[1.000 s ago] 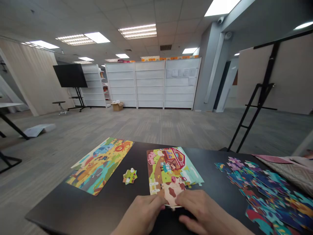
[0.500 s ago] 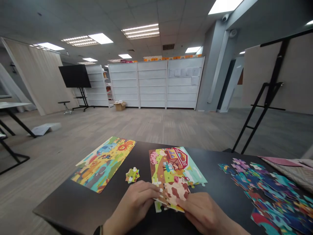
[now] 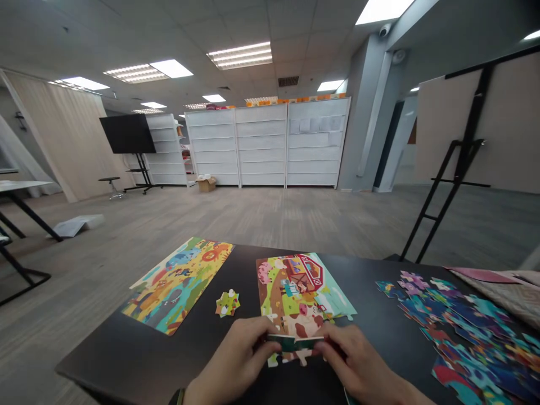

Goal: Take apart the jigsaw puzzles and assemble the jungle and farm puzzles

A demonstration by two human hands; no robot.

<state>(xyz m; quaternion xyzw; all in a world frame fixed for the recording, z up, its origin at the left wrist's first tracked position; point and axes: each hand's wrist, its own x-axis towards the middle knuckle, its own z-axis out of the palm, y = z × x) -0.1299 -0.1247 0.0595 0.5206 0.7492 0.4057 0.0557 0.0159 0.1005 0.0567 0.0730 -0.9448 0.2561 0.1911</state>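
My left hand (image 3: 240, 351) and my right hand (image 3: 356, 354) pinch the two ends of a small strip of jigsaw pieces (image 3: 295, 342) between thumbs and fingers. The strip is tilted up, so its dark green back faces me, with a notch or seam near its middle. It hangs over the near end of the farm puzzle (image 3: 278, 287), which shows a red barn, a pink pig and a brown-spotted cow. Knobbed pieces stick out below the strip. To the left lies a small loose clump of green-yellow puzzle pieces (image 3: 228, 303), apart from both hands.
An animal puzzle (image 3: 179, 281) with a lion and an elephant lies on the dark table (image 3: 139, 360) at left. Many blue ocean-coloured puzzle pieces (image 3: 472, 326) are heaped at right, near a folded cloth (image 3: 502, 289). A black easel stand (image 3: 453, 169) stands beyond.
The strip with the cow's lower part, flat and face up before, has been tipped up so its green back shows. Both hands have turned with it, thumbs now toward me.
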